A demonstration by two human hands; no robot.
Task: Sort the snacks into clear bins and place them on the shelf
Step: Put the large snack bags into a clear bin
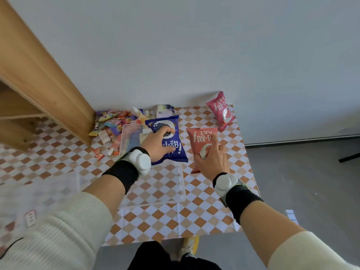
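Note:
My left hand (158,143) grips a blue snack bag (175,151) that lies partly over the far rim of a clear bin (171,195). Fingers spread, my right hand (212,160) lies flat on a salmon-red snack bag (200,137) on the checkered table (155,221), not clasping it. A pink snack bag (222,111) lies at the table's far right corner. A second clear bin (128,137) sits behind my left hand with a few items inside. A pile of small candies and packets (115,121) lies by the wall.
A wooden shelf unit (39,84) stands at the left on the table. Another clear bin (39,191) shows blurred at the near left. The table's right edge drops to a grey floor (302,182). A white wall rises behind the table.

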